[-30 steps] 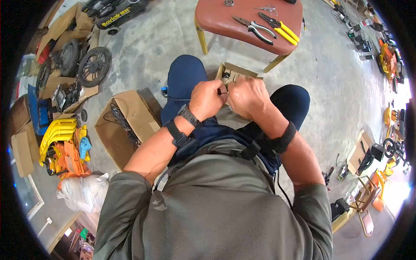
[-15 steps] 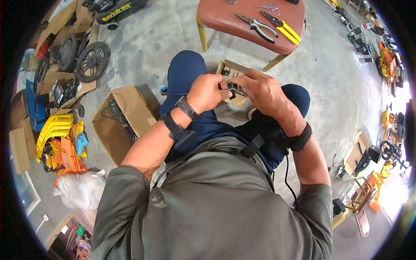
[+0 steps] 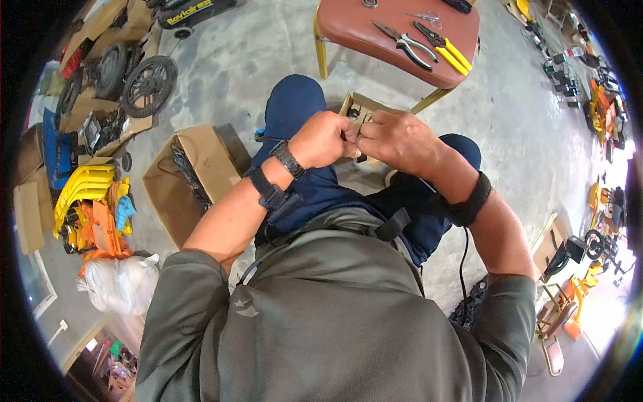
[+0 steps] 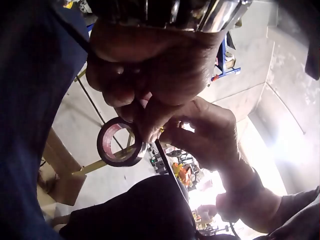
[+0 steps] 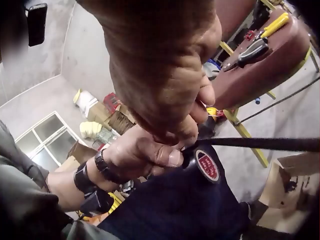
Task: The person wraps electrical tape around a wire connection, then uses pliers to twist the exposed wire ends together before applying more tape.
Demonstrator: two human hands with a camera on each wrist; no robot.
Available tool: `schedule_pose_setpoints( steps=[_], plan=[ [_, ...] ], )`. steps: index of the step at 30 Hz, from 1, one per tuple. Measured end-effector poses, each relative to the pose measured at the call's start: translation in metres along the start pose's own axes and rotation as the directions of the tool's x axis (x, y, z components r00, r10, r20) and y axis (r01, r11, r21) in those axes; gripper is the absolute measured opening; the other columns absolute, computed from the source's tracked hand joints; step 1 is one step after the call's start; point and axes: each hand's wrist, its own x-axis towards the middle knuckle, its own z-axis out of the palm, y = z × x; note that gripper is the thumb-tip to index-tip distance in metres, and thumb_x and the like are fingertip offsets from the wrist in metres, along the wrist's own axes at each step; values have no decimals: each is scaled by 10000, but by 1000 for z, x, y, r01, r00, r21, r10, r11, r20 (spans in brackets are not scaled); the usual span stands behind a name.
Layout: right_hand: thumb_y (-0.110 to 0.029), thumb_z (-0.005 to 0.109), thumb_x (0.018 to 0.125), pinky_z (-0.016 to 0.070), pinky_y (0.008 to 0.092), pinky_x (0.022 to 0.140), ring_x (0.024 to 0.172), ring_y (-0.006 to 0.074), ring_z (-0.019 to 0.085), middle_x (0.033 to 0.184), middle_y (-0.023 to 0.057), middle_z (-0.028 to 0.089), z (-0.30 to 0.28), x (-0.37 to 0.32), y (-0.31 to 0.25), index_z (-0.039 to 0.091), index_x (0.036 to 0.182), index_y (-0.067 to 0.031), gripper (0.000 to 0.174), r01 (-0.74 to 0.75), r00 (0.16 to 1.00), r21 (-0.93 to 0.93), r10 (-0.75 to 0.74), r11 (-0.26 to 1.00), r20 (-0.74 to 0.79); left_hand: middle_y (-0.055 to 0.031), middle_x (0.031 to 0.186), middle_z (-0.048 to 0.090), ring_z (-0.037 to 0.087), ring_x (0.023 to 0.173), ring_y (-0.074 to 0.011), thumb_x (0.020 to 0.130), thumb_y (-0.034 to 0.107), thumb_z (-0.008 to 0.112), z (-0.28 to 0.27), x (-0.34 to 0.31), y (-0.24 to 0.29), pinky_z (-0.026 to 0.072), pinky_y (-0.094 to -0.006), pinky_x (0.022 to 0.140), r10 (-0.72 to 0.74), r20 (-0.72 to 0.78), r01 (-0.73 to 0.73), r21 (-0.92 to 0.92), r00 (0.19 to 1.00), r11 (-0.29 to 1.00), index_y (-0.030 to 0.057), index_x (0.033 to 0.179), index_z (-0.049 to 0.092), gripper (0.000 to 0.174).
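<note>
In the head view my left hand [image 3: 323, 141] and right hand [image 3: 404, 142] meet at the fingertips above the lap. A dark tape roll [image 4: 104, 145] with a reddish inner ring sits against my left fingers in the left wrist view. The roll's red-and-white label [image 5: 208, 167] faces the right wrist view. A thin black cable [image 5: 265, 144] runs into the pinch of both hands. My right thumb and fingers are curled on the cable there; the exact contact is partly hidden by the fingers.
A small open carton [image 3: 368, 102] stands on the floor beyond the hands. Past it, a brown padded seat [image 3: 348, 30] holds grey-handled pliers [image 3: 407, 47], yellow-handled pliers [image 3: 449, 52] and scissors. A larger cardboard box [image 3: 211, 161] with cables is at the left.
The hands were together, then my right hand opened and drew away from the left; now its fingers are curled again and back against the left fingertips. The head view has shifted slightly.
</note>
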Motion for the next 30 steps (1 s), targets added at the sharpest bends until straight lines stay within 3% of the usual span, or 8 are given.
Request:
schedule_pose_setpoints(
  steps=[5,14,18,19,21,23,26,30],
  plan=[
    [-206,630,774,555,354,665,820,205,645,801,4,600,-5,12,2,671,837,-119,116,110,994,2,-110,994,-14,-170,739,684,670,692,-330,670,157,881,6,-3,-9,522,-386,655,-33,32,35,-81,999,996,32,778,716,233],
    [-188,654,708,551,348,686,857,210,633,899,-17,641,9,5,-3,699,855,-157,156,93,994,86,-88,992,-65,-223,710,631,616,622,-373,696,129,797,0,-2,-7,493,-415,594,-1,88,-10,117,996,993,25,739,691,154],
    [-215,634,745,559,398,694,873,238,658,926,-8,637,14,5,-5,698,964,-198,229,135,991,66,-134,989,-18,-261,676,486,452,551,-257,690,36,647,-5,-5,-5,418,-415,545,65,125,-75,76,990,994,-41,703,607,88],
    [-227,637,754,559,389,683,874,241,658,920,6,633,25,6,-3,693,966,-201,220,149,982,82,-138,986,-126,-262,692,508,477,563,-246,693,27,645,-9,-5,2,429,-405,556,38,144,-54,112,989,992,-47,723,609,88],
    [-238,639,776,555,394,615,847,232,651,881,20,634,22,10,-8,690,915,-212,151,19,1000,118,-21,993,15,-246,697,570,522,578,-249,702,19,675,-13,-4,8,452,-378,569,51,176,-82,171,983,982,-37,755,629,90],
    [-260,628,789,544,407,580,783,262,653,776,19,632,26,6,-7,697,884,-228,121,96,991,74,-88,993,-99,-227,682,577,537,588,-184,709,2,711,-10,-7,19,452,-360,570,65,154,-83,117,986,990,-32,762,642,94],
    [-259,637,791,541,425,583,782,279,661,794,27,664,29,11,-10,712,810,-197,99,39,999,67,-40,997,21,-139,664,621,562,678,-61,727,-63,752,-4,-6,5,476,-300,609,71,136,-75,24,988,997,-34,770,646,118],
    [-243,648,792,550,420,616,785,278,666,812,42,684,25,10,-11,712,743,-142,129,23,1000,66,-23,998,-6,-39,747,706,601,730,-52,721,-57,796,2,-1,-4,504,-278,656,44,101,-26,-176,994,984,-30,802,678,146]
  ],
)
